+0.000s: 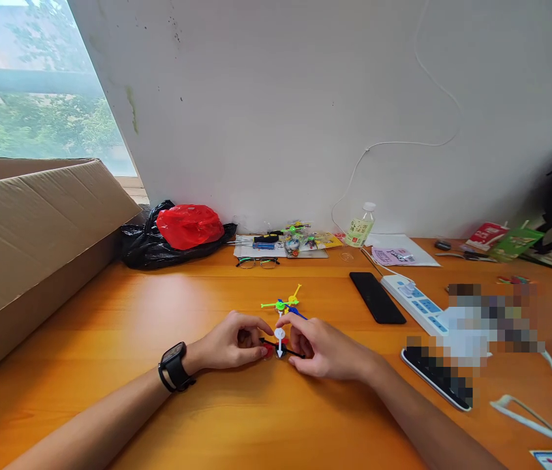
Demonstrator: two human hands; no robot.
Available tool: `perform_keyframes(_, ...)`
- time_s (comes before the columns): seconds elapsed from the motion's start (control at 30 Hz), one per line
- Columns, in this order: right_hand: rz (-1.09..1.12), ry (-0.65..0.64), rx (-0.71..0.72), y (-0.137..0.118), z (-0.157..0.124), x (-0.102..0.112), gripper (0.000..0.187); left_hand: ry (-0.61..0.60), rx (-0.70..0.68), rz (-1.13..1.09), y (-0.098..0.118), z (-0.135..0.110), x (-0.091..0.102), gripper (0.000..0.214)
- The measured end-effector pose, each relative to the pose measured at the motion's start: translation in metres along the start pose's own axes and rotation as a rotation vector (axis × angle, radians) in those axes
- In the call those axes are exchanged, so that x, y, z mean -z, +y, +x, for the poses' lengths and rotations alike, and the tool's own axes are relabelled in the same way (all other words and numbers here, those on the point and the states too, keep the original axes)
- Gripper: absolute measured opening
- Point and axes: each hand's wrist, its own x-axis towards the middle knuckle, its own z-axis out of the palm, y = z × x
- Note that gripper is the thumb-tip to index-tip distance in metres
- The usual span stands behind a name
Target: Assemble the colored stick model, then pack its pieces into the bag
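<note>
My left hand (pixel 231 343), with a black smartwatch on the wrist, has its thumb and curled fingers around the tip of a black plastic arrow (pixel 295 354). A red plastic piece (pixel 270 352) lies by the thumb, partly hidden. My right hand (pixel 322 346) is bent over the other side, index finger at the upper part of a white plastic arrow (pixel 280 334) and thumb near the black arrow's end. The white arrow points toward me across the black one. Just beyond are a green arrow (pixel 280 305), a yellow arrow (pixel 294 299) and a blue arrow (pixel 296 313).
A cardboard box (pixel 36 241) stands left, beside a red bag (pixel 190 226) on black plastic. Glasses (pixel 257 263) lie in front of small parts by the wall. Rightward are a bottle (pixel 360 228), a black phone (pixel 376 297), a power strip (pixel 417 301) and another phone (pixel 435 375).
</note>
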Motion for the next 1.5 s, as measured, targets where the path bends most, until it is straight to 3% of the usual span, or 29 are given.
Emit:
perform_keyframes(0.3,0.188,-0.094,0.016,0.009,0.0,0.002,0.062,0.01,-0.022,-0.01,-0.001,-0.001,-0.001,0.032)
perform_keyframes(0.53,0.231,-0.165,-0.061,0.005,-0.003,0.008,0.073,0.01,-0.021,0.015,0.001,-0.001,-0.002,0.033)
perform_keyframes(0.77,0.02,0.051,-0.091,0.002,0.003,0.008,0.028,0.025,-0.058,0.092,0.003,0.0,-0.003,0.031)
perform_keyframes(1.13,-0.004,0.049,0.018,-0.001,0.005,-0.006,0.02,0.104,-0.152,0.297,0.0,-0.001,-0.007,0.028)
perform_keyframes(1.2,0.011,0.108,0.007,0.001,0.006,-0.004,0.022,0.181,-0.148,0.316,0.0,-0.002,-0.006,0.029)
perform_keyframes(1.37,0.012,0.387,-0.044,0.014,0.008,0.01,0.032,0.531,-0.132,0.328,-0.008,0.0,0.001,0.035)
perform_keyframes(1.5,-0.063,0.603,-0.123,0.035,0.011,0.023,0.038,0.655,-0.085,0.418,-0.024,0.004,0.014,0.026)
